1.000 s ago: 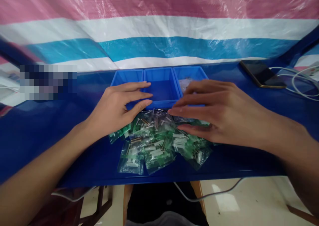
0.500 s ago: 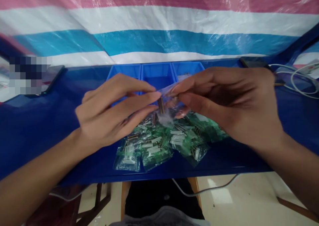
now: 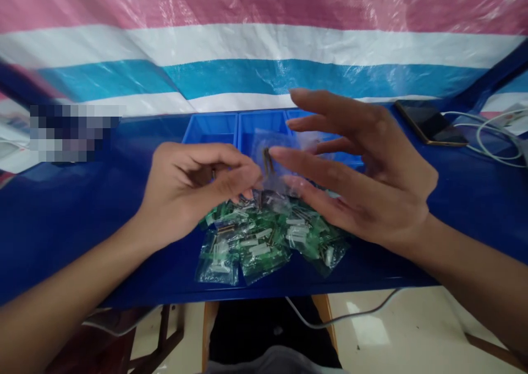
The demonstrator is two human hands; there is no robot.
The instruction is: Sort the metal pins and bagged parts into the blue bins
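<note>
Clear plastic bag (image 3: 260, 138), slim brownish pieces (image 3: 269, 166) apparently inside, raised above green-tinted packets (image 3: 262, 256)

A shiny plastic sheet (image 3: 264, 38) is hanging behind the blue table (image 3: 74, 209), showing broad bands of pink, white and bright blue, with creases catching the light. A phone (image 3: 431, 122), its screen dark, is lying at the table's back right. Beside it, a white cable (image 3: 478, 137) is curling in loops. At the left end, a pixelated patch (image 3: 74, 133) is hiding whatever is sitting there. Below the front edge, a grey cord (image 3: 317, 326) is drooping in a curve. Under everything, a pale, glossy floor (image 3: 416, 335) is reflecting light, and dark wooden legs (image 3: 165, 327) are standing at lower left.
</note>
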